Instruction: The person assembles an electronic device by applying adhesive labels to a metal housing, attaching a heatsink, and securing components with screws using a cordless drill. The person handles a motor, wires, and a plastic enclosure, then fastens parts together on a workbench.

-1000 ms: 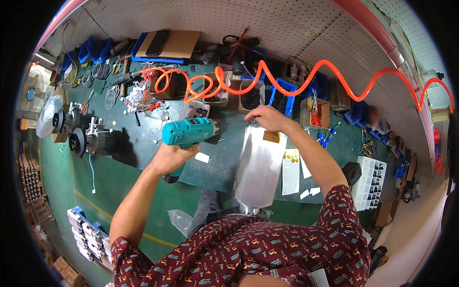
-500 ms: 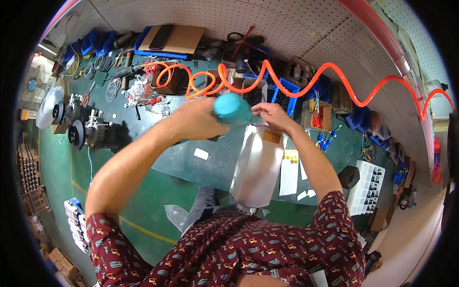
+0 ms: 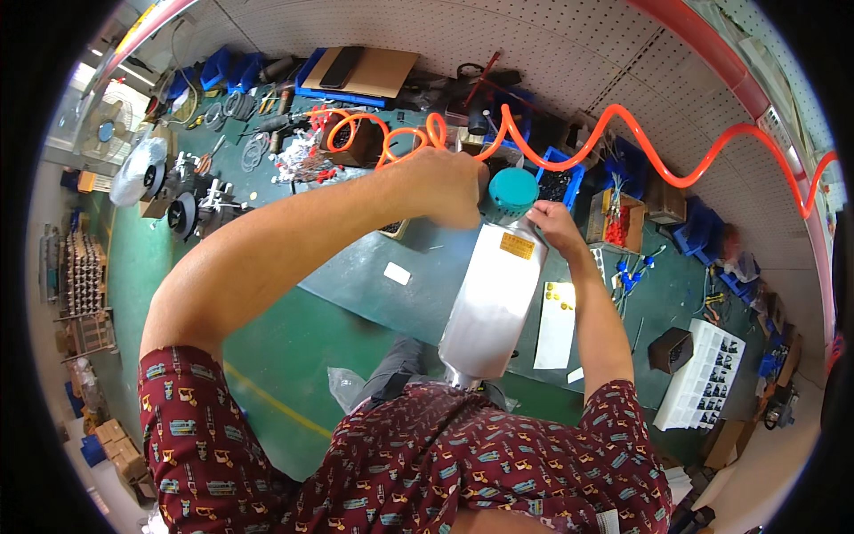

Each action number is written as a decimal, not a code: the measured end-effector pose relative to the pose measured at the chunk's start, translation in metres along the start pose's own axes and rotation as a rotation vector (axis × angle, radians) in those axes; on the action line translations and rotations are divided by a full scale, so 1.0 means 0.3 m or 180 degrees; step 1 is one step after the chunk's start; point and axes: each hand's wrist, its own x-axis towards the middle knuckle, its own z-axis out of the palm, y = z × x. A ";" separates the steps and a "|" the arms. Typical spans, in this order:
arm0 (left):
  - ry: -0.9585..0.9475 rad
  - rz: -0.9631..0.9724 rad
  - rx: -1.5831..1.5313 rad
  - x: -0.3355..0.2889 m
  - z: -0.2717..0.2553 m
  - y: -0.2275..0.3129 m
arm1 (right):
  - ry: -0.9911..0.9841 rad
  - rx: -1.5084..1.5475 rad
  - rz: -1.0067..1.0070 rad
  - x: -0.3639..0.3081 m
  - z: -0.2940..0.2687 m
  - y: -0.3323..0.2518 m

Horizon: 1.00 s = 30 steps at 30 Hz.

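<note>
A long silver metal housing (image 3: pixel 489 298) with a yellow label lies on the bench, its near end close to my body. At its far end sits a round teal cap (image 3: pixel 514 190). My left hand (image 3: pixel 449 189) is closed in a fist just left of the cap, its fingertips hidden behind the hand. My right hand (image 3: pixel 555 224) is at the cap's right side, thumb and fingers pinched together by the housing's far edge. What either hand holds is hidden or too small to make out.
A coiled orange air hose (image 3: pixel 614 133) hangs across the back. Beyond the housing stand a blue bin (image 3: pixel 574 182) and a box of red parts (image 3: pixel 623 222). A white tray of black parts (image 3: pixel 712 374) lies at right, motors (image 3: pixel 191 209) at left. A sheet with yellow stickers (image 3: pixel 555 329) lies beside the housing.
The teal cap, blurred and tilted left before, is now at the housing's far end. My left hand has shifted right and closed more tightly. The view has swung slightly left.
</note>
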 end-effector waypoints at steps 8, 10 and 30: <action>-0.0002 -0.0248 -0.0374 -0.020 0.006 0.031 | 0.0119 -0.0040 -0.0396 -0.001 -0.006 0.042; 0.0113 -0.0265 -0.0520 -0.047 0.010 0.014 | 0.0051 0.0052 -0.0468 -0.002 -0.006 0.035; 0.1632 -0.0764 -0.1505 -0.190 1.230 -0.372 | 0.0516 -0.0368 -0.0438 0.032 0.034 0.079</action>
